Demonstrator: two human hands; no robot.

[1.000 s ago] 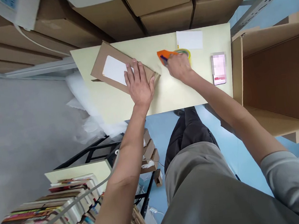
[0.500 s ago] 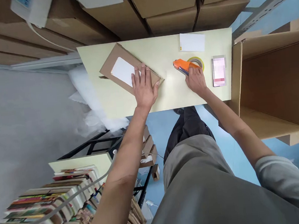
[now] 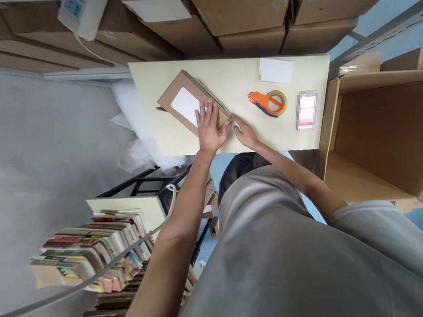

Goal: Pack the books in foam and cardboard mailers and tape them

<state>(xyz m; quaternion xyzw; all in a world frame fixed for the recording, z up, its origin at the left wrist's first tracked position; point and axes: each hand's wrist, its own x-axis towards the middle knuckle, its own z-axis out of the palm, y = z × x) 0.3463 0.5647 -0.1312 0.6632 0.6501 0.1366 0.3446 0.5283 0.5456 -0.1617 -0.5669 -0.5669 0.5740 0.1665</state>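
A flat brown cardboard box [image 3: 178, 84] with a white label [image 3: 187, 103] lies slantwise on the pale table [image 3: 144, 78]. My left hand [image 3: 210, 128] rests flat on its near right part, fingers stretched out over the label's edge. At the box's right corner is my right hand [image 3: 245, 133], its fingertips touching or almost touching the edge there; it holds nothing and its fingers are apart. To the right, an orange tape dispenser [image 3: 260, 97] lies against a roll of tape [image 3: 284, 102] on the table.
A white card [image 3: 275, 70] and a blurred-out phone-like item [image 3: 307, 112] lie on the table's right side. A large open carton [image 3: 383, 122] stands at the right end. Cardboard boxes [image 3: 250, 12] line the shelf behind. Stacked books [image 3: 100, 244] are at lower left.
My right hand has let go of the tape dispenser and moved left to the box's corner. My left hand stays on the box. The camera view has shifted.
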